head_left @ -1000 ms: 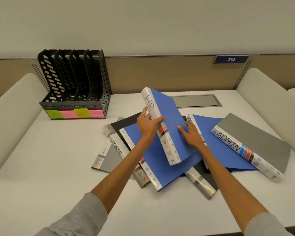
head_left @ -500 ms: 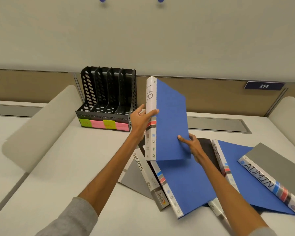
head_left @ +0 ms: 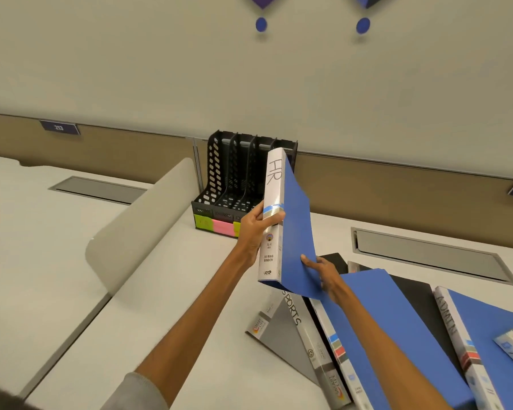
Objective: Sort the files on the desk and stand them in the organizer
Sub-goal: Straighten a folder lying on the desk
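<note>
Just in front of the black perforated plastic organizer [head_left: 234, 176], the blue white-spined "HR" ring binder [head_left: 274, 179] is held upright, seemingly ready for a slot. Fingers of the left hand [head_left: 255, 232] wrap its spine, while the right hand [head_left: 322, 272] pinches the lower cover, likely steadying it.

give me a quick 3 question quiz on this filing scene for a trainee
1. True or false: the HR binder already stands in the organizer.
2. Which hand grips the HR binder's spine? A) left hand B) right hand C) neither
3. Fill in: the spine of the grey binder nearest the left forearm reads ____.

Key: 1 false, it is held up in the air; 2 A; 3 SPORTS
</note>
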